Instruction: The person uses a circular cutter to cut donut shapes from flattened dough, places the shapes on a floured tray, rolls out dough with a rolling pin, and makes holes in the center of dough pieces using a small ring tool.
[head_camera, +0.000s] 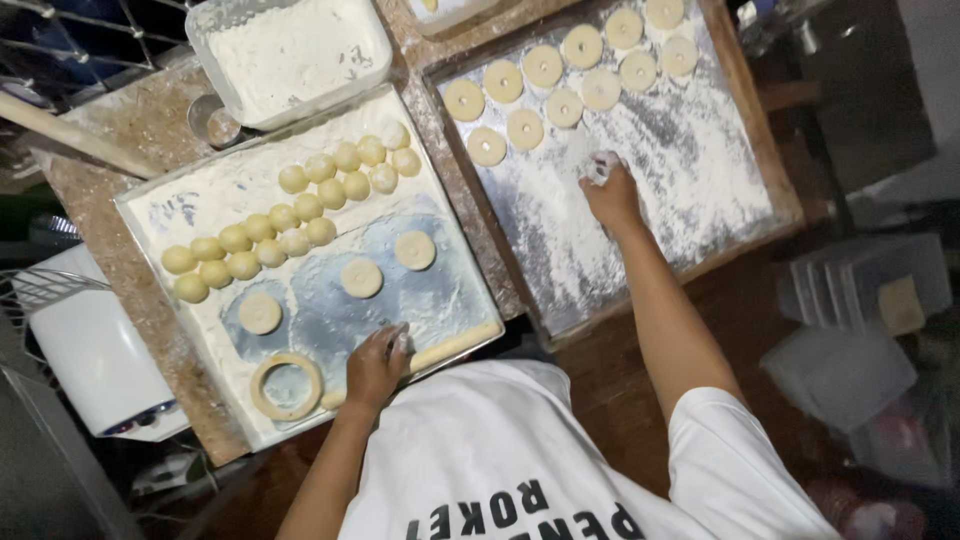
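Now right hand (612, 195) below dough rings (565, 75).

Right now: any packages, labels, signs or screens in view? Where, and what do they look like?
Flour tub: top left, clear rectangular plastic, white flour inside.
Shirt print: bottom centre, black block letters on white.
Clear boxes: right, on floor, stacked plastic, blurred.
No screens or signs.

left hand (378, 362) curled low, right hand (611, 193) outstretched, fingers bent
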